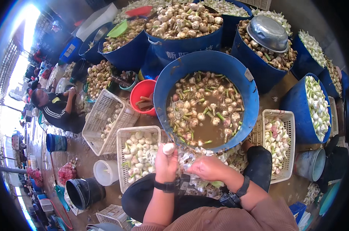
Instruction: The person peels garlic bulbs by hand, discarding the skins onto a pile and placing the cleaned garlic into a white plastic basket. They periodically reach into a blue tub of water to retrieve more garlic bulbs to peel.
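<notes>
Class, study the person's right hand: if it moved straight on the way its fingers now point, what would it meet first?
Probably the left hand, which holds a white garlic bulb: the right hand points leftward across at it, though one view leaves depth uncertain.

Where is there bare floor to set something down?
Bare floor shows between the small blue bucket and white bucket; also between the big tub and the garlic tub on its right. Crowded: full tubs behind the big tub, peelings at its near edge.
</notes>
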Tool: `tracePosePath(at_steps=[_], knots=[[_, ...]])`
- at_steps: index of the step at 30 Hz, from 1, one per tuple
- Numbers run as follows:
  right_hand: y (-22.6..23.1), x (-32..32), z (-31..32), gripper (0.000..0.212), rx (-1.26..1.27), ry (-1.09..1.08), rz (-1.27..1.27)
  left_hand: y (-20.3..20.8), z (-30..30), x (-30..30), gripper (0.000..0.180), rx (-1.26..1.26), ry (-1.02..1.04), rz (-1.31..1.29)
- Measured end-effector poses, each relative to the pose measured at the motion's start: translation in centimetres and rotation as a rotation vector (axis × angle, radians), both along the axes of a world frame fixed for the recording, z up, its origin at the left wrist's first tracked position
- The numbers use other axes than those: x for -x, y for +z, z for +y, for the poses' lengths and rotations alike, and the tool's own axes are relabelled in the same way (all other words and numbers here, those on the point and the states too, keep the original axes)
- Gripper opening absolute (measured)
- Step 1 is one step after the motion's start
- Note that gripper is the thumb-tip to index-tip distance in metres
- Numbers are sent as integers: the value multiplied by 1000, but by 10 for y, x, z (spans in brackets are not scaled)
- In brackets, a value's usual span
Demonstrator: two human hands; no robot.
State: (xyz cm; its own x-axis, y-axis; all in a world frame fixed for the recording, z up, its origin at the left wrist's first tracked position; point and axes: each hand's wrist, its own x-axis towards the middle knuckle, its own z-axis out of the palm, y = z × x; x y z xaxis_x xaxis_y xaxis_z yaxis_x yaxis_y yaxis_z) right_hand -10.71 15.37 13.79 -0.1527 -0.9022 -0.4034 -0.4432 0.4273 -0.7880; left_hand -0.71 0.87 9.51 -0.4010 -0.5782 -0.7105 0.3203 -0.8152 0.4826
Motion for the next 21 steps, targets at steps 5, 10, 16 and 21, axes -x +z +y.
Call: tracePosePath(at_steps=[5, 10, 16, 21], knots=[[-33, -8, -34, 27, 406, -539, -342, 7, 18, 12, 16, 64, -83, 199], [-12, -9, -28, 26, 422, -460, -773, 0, 11, 8, 17, 66, -115, 294], [-44, 13, -25, 62, 119, -672, -1063, 15, 26, 24, 28, 475, -270, -39], [-54, 68, -9, 71, 856, -33, -1521, 10, 13, 11, 47, 1076, -377, -435]])
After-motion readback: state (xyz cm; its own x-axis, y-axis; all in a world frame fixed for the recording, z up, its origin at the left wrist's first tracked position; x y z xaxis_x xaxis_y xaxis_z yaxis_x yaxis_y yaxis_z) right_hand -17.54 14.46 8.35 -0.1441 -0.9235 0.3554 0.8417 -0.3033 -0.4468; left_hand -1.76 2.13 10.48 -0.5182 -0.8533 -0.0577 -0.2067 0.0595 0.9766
